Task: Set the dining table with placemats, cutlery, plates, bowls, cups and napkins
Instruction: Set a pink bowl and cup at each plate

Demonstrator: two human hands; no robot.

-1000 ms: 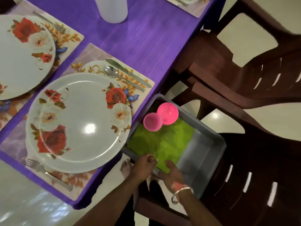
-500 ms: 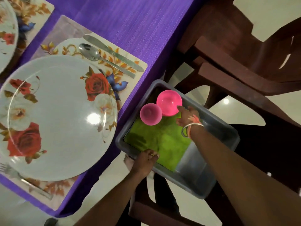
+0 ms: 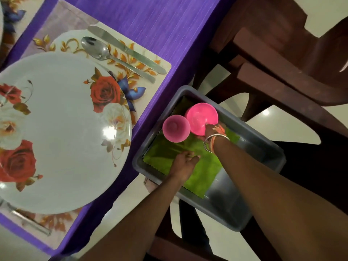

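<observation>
On my feed the purple-clothed table (image 3: 150,25) fills the upper left. The big rose-patterned plate (image 3: 62,132) sits on its placemat (image 3: 66,25), just as it did half a second ago. The grey tub (image 3: 263,146) stands off the table edge at the plate's 4 o'clock, and a green napkin (image 3: 203,172) covers most of its floor.

The main change I see is the left hand (image 3: 183,162). It has left the tub's near rim and now lies on the napkin with its fingers bent down onto the cloth; I cannot tell whether they pinch it.

The right hand (image 3: 212,132), with a bangle (image 3: 214,140) on its wrist, only touched the pink bowl (image 3: 201,115) before. Now its thumb hooks over the rim and its fingers curl beneath, gripping the bowl, which tilts toward me at the tub's 11 o'clock end. The pink cup (image 3: 176,129) stands just beside the bowl at its 8 o'clock. The knife (image 3: 124,48) and spoon (image 3: 98,48) lie side by side at the plate's 1 o'clock.
</observation>
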